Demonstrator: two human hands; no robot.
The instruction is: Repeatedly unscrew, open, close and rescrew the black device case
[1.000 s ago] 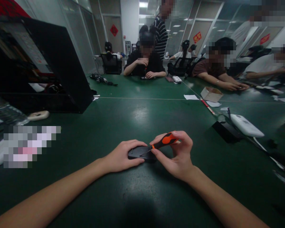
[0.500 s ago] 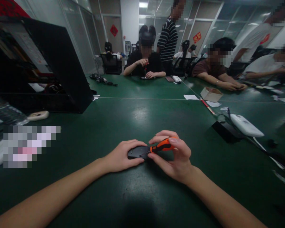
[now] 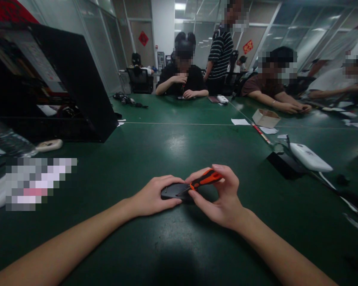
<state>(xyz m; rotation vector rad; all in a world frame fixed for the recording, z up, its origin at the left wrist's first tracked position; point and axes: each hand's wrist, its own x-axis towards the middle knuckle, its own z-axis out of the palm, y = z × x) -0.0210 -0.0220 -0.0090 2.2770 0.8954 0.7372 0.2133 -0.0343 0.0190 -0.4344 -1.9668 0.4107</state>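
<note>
A dark grey computer mouse [image 3: 172,191] lies on the green table in front of me, its face flat with a small thin mark near the left end. My left hand [image 3: 153,196] is closed around its left end, thumb on the near side and fingers on the far side. In my right hand [image 3: 223,198] is a screwdriver [image 3: 207,178] with an orange and black handle, gripped between thumb and fingers. It slants down to the left, and its thin shaft reaches the mouse's face. Whether the tip sits in a screw is too small to tell.
A black computer case [image 3: 86,87] stands at the left, near a clear plastic bottle [image 3: 12,143]. To the right are a white device [image 3: 310,157] with a cable and a small open box [image 3: 266,118]. Across the table a person [image 3: 181,81] works with a red-handled tool.
My right hand's fingers have shifted on the screwdriver handle, which has turned slightly. The left hand and mouse stay in place. A standing person in stripes has moved right.
</note>
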